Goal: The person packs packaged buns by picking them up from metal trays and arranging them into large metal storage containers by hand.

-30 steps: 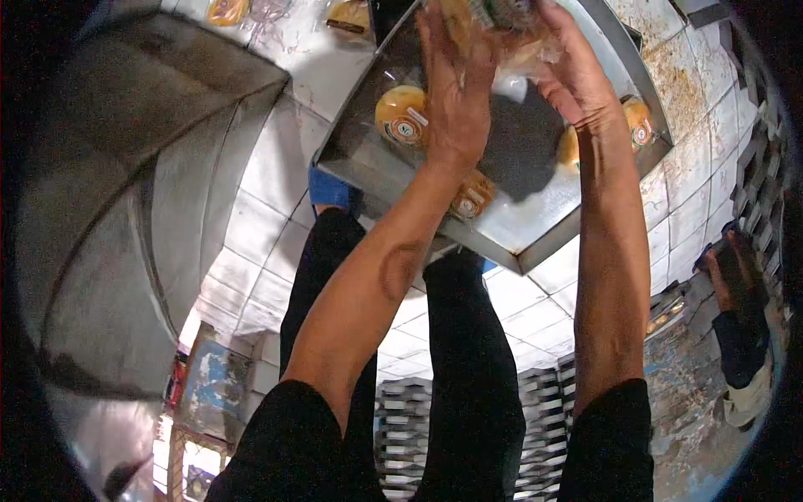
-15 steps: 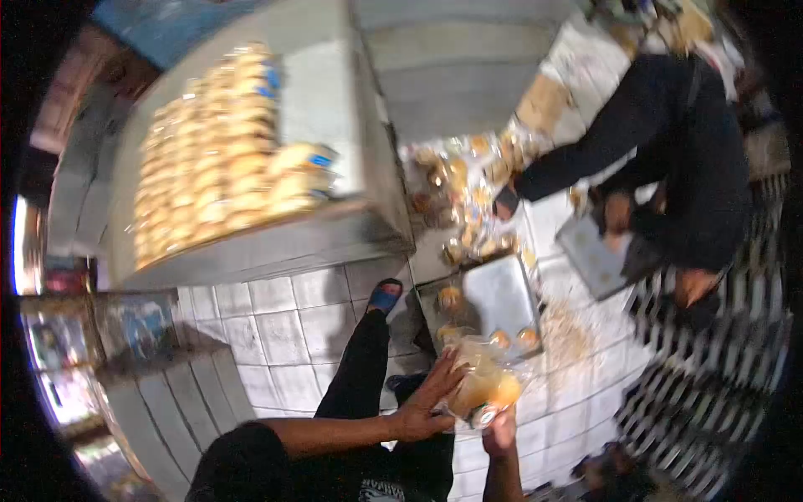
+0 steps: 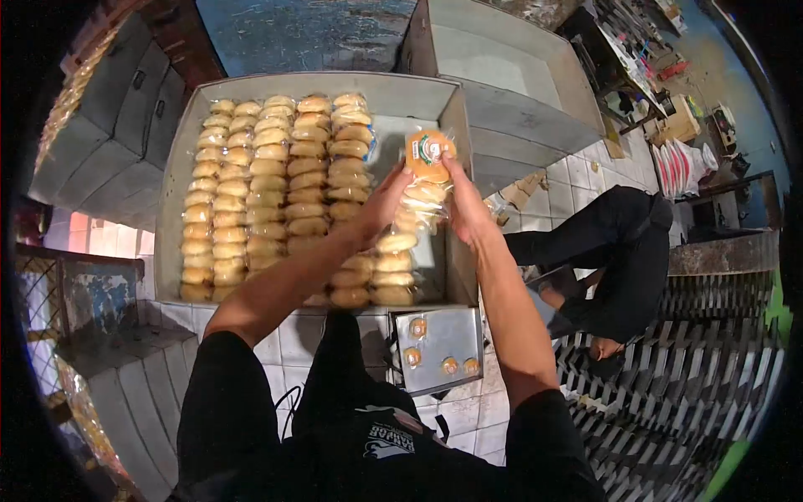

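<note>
Both my hands grip a short stack of clear-wrapped buns [image 3: 427, 171] over the right part of a large box. The front bun has a round printed label facing up. My left hand [image 3: 386, 203] presses the stack from the left, and my right hand [image 3: 468, 203] closes on its right side, thumb at the label. Below and to the left, rows of wrapped buns [image 3: 269, 182] stand on edge in the big grey box [image 3: 322, 82]. A shorter row of buns [image 3: 393, 268] lies just under my hands.
A metal tray [image 3: 443, 335] with several wrapped buns lies on the tiled floor. Another grey box [image 3: 535, 109] stands behind on the right. A person in dark clothes [image 3: 615, 243] sits at the right, near stacked slatted trays [image 3: 669, 376]. Grey cabinets [image 3: 125, 100] are at the left.
My hands have moved from above the floor tray up over the big box, carrying the wrapped buns. The view has swung toward the box and sharpened.
</note>
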Action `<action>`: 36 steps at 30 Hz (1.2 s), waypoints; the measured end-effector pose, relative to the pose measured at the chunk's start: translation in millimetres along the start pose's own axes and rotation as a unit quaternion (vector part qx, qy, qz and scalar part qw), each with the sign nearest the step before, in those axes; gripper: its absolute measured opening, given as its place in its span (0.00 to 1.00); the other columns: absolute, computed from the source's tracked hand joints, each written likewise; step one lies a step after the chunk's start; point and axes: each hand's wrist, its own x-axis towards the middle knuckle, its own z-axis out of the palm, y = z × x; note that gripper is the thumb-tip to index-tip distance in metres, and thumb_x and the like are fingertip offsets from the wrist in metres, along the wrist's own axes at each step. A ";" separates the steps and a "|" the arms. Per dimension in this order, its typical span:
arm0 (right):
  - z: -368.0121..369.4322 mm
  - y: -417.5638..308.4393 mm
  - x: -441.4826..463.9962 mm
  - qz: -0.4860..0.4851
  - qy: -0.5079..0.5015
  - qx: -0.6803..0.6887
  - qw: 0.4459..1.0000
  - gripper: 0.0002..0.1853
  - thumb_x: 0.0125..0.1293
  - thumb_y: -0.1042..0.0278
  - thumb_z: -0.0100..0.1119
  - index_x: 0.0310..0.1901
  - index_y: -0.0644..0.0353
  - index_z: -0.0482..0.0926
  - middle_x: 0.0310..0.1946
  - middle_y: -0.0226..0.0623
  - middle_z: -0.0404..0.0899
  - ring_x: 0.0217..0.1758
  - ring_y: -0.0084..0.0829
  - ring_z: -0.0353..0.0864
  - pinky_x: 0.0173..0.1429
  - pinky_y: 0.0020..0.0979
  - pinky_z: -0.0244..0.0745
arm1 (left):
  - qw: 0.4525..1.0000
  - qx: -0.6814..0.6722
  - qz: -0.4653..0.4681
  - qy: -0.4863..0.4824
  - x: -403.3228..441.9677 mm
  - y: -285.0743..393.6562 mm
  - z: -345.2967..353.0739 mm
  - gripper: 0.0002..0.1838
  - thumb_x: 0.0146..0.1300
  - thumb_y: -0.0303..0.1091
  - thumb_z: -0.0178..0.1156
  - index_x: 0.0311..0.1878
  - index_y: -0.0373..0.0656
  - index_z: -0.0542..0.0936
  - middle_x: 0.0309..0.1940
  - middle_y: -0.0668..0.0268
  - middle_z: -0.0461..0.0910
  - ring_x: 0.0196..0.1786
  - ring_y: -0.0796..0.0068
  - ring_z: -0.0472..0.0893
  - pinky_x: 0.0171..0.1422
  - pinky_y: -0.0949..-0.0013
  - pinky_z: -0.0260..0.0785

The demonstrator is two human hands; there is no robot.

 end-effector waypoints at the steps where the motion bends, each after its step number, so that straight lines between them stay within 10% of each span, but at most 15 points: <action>1: -1.0 4.8 25.5 0.118 -0.002 0.013 0.993 0.48 0.65 0.25 0.55 0.75 0.57 0.65 0.73 0.49 0.66 0.75 0.45 0.66 0.71 0.63 0.63 | 1.000 0.010 -0.022 0.012 15.5 -3.2 -19.0 0.36 0.78 0.56 0.45 0.79 0.42 0.59 0.73 0.55 0.69 0.75 0.64 0.68 0.76 0.61 0.62; 3: -12.2 20.1 63.7 0.198 -0.002 -0.032 0.980 0.49 0.64 0.23 0.54 0.74 0.57 0.67 0.73 0.49 0.67 0.75 0.47 0.67 0.69 0.65 0.64 | 0.904 0.082 -0.388 -0.163 57.1 -9.8 -67.2 0.37 0.71 0.52 0.58 0.77 0.42 0.63 0.71 0.49 0.70 0.72 0.52 0.73 0.72 0.54 0.68; 4: -19.5 35.2 80.2 0.267 -0.008 -0.074 0.961 0.50 0.62 0.21 0.52 0.72 0.58 0.69 0.72 0.48 0.68 0.75 0.49 0.67 0.68 0.66 0.65 | 0.897 0.080 -0.400 -0.172 73.8 -7.8 -78.5 0.37 0.71 0.52 0.58 0.77 0.42 0.63 0.71 0.49 0.70 0.72 0.52 0.73 0.72 0.54 0.68; 6: -30.1 61.6 105.3 0.276 0.016 -0.108 0.955 0.51 0.60 0.18 0.50 0.70 0.58 0.71 0.67 0.47 0.73 0.63 0.49 0.77 0.63 0.61 0.72 | 0.796 0.520 -0.161 -0.265 99.6 9.7 -88.1 0.41 0.66 0.51 0.63 0.77 0.45 0.63 0.71 0.43 0.70 0.71 0.44 0.73 0.70 0.52 0.71; 8: -22.5 57.6 110.7 0.315 0.039 -0.191 0.929 0.53 0.59 0.17 0.48 0.68 0.61 0.72 0.61 0.46 0.75 0.48 0.47 0.81 0.58 0.57 0.76 | 0.824 0.507 -0.024 -0.252 110.3 5.1 -84.9 0.48 0.58 0.52 0.69 0.79 0.47 0.61 0.71 0.38 0.67 0.72 0.40 0.70 0.73 0.50 0.67; 10: -20.0 56.8 101.1 0.303 0.067 -0.171 0.935 0.54 0.59 0.15 0.47 0.66 0.66 0.72 0.56 0.47 0.75 0.37 0.41 0.78 0.55 0.55 0.77 | 0.714 0.593 0.120 -0.353 140.6 -39.1 -82.0 0.58 0.49 0.53 0.75 0.81 0.47 0.56 0.72 0.37 0.67 0.72 0.46 0.71 0.75 0.52 0.64; 12: -36.4 72.4 102.6 0.275 0.038 -0.238 0.931 0.59 0.59 0.14 0.46 0.70 0.70 0.68 0.62 0.54 0.73 0.50 0.47 0.82 0.65 0.53 0.74 | 0.678 0.552 -0.002 -0.486 189.7 -66.2 -80.8 0.67 0.42 0.53 0.78 0.83 0.44 0.50 0.73 0.36 0.65 0.74 0.45 0.69 0.78 0.54 0.60; 14: -16.2 40.6 55.0 0.219 0.078 -0.308 0.923 0.65 0.59 0.15 0.49 0.78 0.72 0.52 0.77 0.63 0.56 0.82 0.54 0.55 0.81 0.45 0.55 | 0.628 0.545 -0.111 -0.545 219.6 -77.5 -77.6 0.69 0.41 0.55 0.78 0.82 0.37 0.49 0.71 0.35 0.67 0.74 0.40 0.68 0.79 0.57 0.59; 24: 9.0 109.5 32.5 0.166 0.082 -0.133 0.974 0.64 0.59 0.29 0.66 0.81 0.64 0.42 0.76 0.64 0.57 0.76 0.57 0.66 0.81 0.44 0.59 | 0.625 0.460 -0.242 -0.583 250.3 -93.8 -86.5 0.62 0.42 0.50 0.81 0.78 0.35 0.59 0.71 0.46 0.71 0.72 0.55 0.73 0.76 0.59 0.63; 27: -3.7 128.8 62.8 -0.069 0.205 -0.188 0.958 0.68 0.55 0.39 0.75 0.81 0.65 0.36 0.79 0.63 0.50 0.79 0.58 0.60 0.84 0.42 0.53 | 0.564 0.547 -0.220 -0.578 236.1 -54.4 -60.5 0.61 0.40 0.44 0.83 0.79 0.44 0.60 0.70 0.50 0.73 0.71 0.54 0.74 0.75 0.57 0.65; 30: 8.1 107.9 94.5 0.114 0.002 -0.147 0.982 0.63 0.56 0.39 0.74 0.79 0.68 0.46 0.76 0.59 0.59 0.80 0.51 0.59 0.82 0.43 0.56 | 0.490 0.607 -0.262 -0.568 240.5 -57.0 -62.0 0.52 0.38 0.53 0.82 0.67 0.38 0.74 0.58 0.48 0.81 0.63 0.52 0.80 0.69 0.57 0.70; 34: 15.2 73.9 53.0 -0.320 -0.010 -0.118 0.940 0.38 0.67 0.44 0.66 0.70 0.63 0.69 0.65 0.56 0.75 0.67 0.51 0.77 0.71 0.45 0.71 | 0.491 0.615 -0.235 -0.570 238.8 -72.7 -78.8 0.55 0.48 0.41 0.79 0.76 0.40 0.59 0.70 0.49 0.69 0.71 0.55 0.72 0.75 0.57 0.66; 36: 65.0 114.0 -6.8 -0.413 0.273 -0.192 0.847 0.36 0.71 0.46 0.62 0.70 0.65 0.69 0.62 0.55 0.78 0.64 0.50 0.79 0.68 0.44 0.73 | 0.498 0.621 -0.239 -0.557 242.3 -80.7 -85.5 0.57 0.53 0.36 0.78 0.81 0.41 0.51 0.76 0.50 0.63 0.75 0.56 0.68 0.78 0.56 0.64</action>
